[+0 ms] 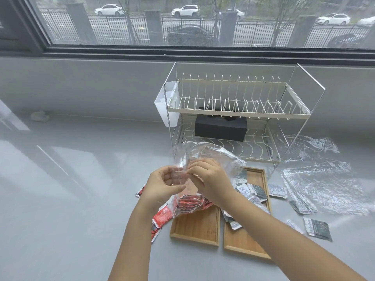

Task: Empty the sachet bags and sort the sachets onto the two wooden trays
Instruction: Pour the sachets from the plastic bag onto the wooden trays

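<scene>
Both hands are up over the near trays, pinching the same clear plastic bag (205,159). The left hand (162,187) has its fingers curled in and closed on the bag's crumpled edge; the right hand (209,179) grips the same edge just beside it, fingers bent, the two hands nearly touching. The bag hangs down between the wrists, and its lower end bulges with red sachets (192,201) still inside it.

Under the hands lie two wooden trays side by side on the grey counter (71,199). The left tray (195,228) shows bare wood at its near end; the bag hangs over its far end, so I cannot tell what rests there. A few more red sachets (160,218) lie on the counter just left of it. The right tray (243,240) holds a loose heap of dark green and silver sachets (253,191) across its far half, some tipping over its edges.

Further right, several of the same dark sachets (316,229) lie scattered on the counter, near a flattened empty plastic bag (320,179). Behind the trays stands a two-tier wire dish rack (237,110). A black box (220,128) sits on its lower shelf, and a white plastic cup (168,104) hangs off its left end; what is in the cup cannot be seen.
</scene>
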